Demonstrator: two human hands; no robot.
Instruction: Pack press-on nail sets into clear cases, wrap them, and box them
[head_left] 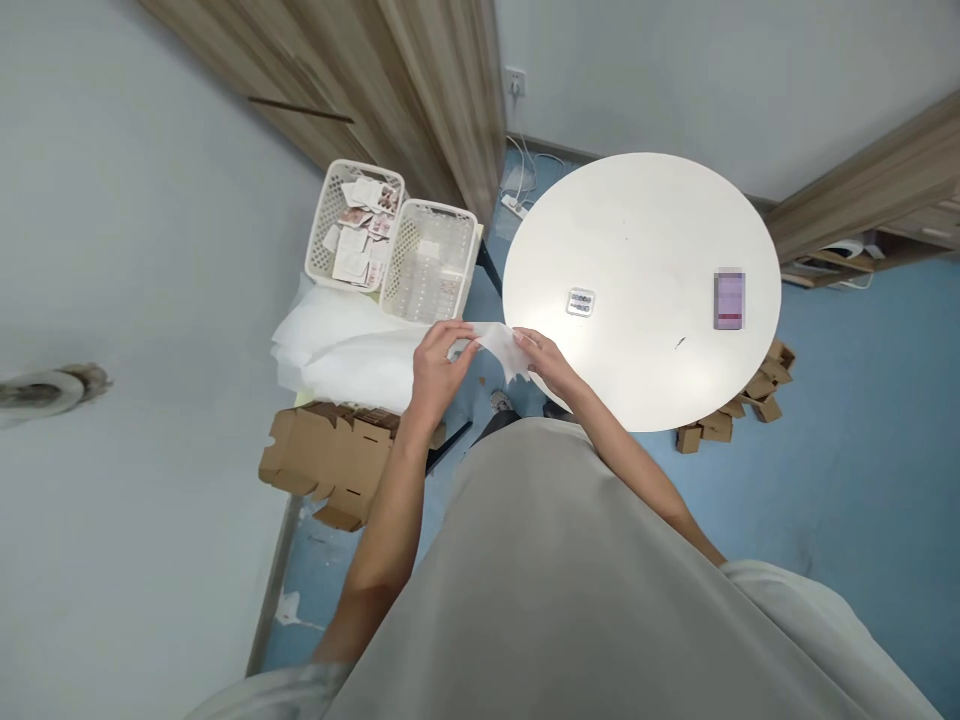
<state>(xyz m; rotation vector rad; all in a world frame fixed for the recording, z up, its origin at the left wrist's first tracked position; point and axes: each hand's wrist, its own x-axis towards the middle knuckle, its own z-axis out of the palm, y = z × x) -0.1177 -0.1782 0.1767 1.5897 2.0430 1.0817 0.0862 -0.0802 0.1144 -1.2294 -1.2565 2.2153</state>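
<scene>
A thin white sheet [496, 340] is stretched between my two hands, in the gap between the round table and the stand with baskets. My left hand [442, 365] pinches its left end between thumb and fingers. At the other end my right hand [546, 360] grips it near the table's left edge. A small clear case with dark items [580, 302] lies on the white round table [645, 220]. Left of my left hand is a pile of white soft sheeting [345, 350].
One white basket [319, 235] holds packets and cards; another basket [470, 265] beside it holds clear cases. A purple, blurred box [729, 300] lies on the table's right side. Cardboard [322, 450] sits at lower left, small brown boxes [716, 428] by the table's lower right edge.
</scene>
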